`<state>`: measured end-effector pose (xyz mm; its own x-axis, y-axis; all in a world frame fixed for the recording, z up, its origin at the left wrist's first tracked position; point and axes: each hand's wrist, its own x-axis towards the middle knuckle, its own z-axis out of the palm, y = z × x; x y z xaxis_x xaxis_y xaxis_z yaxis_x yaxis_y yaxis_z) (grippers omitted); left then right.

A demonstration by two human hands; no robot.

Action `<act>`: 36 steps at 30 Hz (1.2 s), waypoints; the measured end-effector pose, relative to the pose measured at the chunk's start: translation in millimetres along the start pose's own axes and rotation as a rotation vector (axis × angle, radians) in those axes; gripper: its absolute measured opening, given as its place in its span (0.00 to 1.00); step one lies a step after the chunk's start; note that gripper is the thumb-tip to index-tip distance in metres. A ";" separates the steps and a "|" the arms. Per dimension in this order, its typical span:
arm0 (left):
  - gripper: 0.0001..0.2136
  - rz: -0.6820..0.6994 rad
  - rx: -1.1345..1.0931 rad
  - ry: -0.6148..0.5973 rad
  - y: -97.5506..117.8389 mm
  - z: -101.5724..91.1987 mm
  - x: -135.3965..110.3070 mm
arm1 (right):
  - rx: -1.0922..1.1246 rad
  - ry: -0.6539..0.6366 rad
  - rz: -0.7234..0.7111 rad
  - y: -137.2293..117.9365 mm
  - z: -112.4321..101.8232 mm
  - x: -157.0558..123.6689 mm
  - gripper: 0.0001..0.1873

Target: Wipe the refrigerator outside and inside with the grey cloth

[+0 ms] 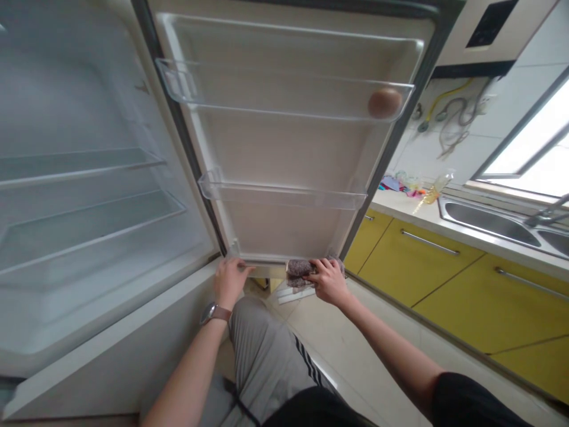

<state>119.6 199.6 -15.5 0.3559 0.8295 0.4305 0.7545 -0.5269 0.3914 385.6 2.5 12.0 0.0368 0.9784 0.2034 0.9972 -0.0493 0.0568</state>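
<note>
Right hand [329, 282]: at 5 o'clock from the view's centre; fingers closed over a bunched cloth, which it has hold of at the door's lower edge.
Cloth [299, 270]: grey-brown and mottled, between 5 and 6 o'clock, partly covered by the fingers.
Left hand [229, 279]: at 7 o'clock, fingers curled at the near corner of the door's lower edge; whether they clasp it or merely rest there cannot be told.
Wristwatch [215, 312]: on the left wrist.
Fridge door [284, 148]: swung open, spanning the view from 12 o'clock down toward 6.
Upper door rack [275, 98]: transparent, bearing a brown egg [384, 103] between 1 and 2 o'clock.
Middle door rack [284, 194]: transparent, just above the centre of the hands.
Fridge interior [80, 112]: toward 9 o'clock, fitted with shelves.
Sink [491, 222]: at 3 o'clock, above yellow cabinets [435, 267].
</note>
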 end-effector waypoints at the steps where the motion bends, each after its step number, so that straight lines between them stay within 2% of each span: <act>1: 0.10 0.003 -0.004 0.005 -1.1 0.8 0.0 | -0.002 0.000 -0.003 -1.4 0.2 -0.5 0.25; 7: 0.10 0.009 -0.012 0.017 -3.4 3.9 -0.8 | -0.013 -0.035 0.012 -15.5 -4.6 8.5 0.22; 13: 0.09 0.006 -0.015 0.023 0.5 3.6 -0.5 | -0.025 -0.042 -0.041 -48.9 -7.0 37.5 0.20; 18: 0.04 -0.002 0.004 0.023 -0.9 4.2 -0.9 | -0.024 0.003 -0.117 -83.8 1.2 62.6 0.15; 22: 0.04 0.004 0.012 0.027 -4.2 4.5 -1.0 | -0.011 0.034 -0.138 -95.6 9.9 69.1 0.15; 26: 0.05 0.019 -0.001 0.015 -6.2 5.2 -0.3 | 0.022 0.057 -0.180 -81.3 11.8 59.7 0.19; 36: 0.10 0.023 -0.013 0.020 -5.0 4.6 -1.5 | 0.018 -0.023 -0.083 -1.4 -7.6 6.8 0.27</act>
<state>117.8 201.9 -21.9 0.3616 0.8134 0.4557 0.7390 -0.5480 0.3918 383.9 7.6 20.8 -0.0447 0.9833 0.1762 0.9979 0.0355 0.0549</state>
